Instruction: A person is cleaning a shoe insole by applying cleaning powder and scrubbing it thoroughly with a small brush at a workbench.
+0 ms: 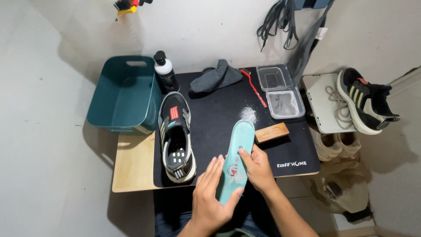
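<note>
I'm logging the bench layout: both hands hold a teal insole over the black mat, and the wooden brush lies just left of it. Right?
Not quite. In the head view the wooden brush lies just right of the teal insole, not left. The rest stands: left hand and right hand both hold it over the black mat.

Teal bin [118, 94], dark cloth [215, 77], wooden brush [272, 132], black shoe [176, 137].
</note>
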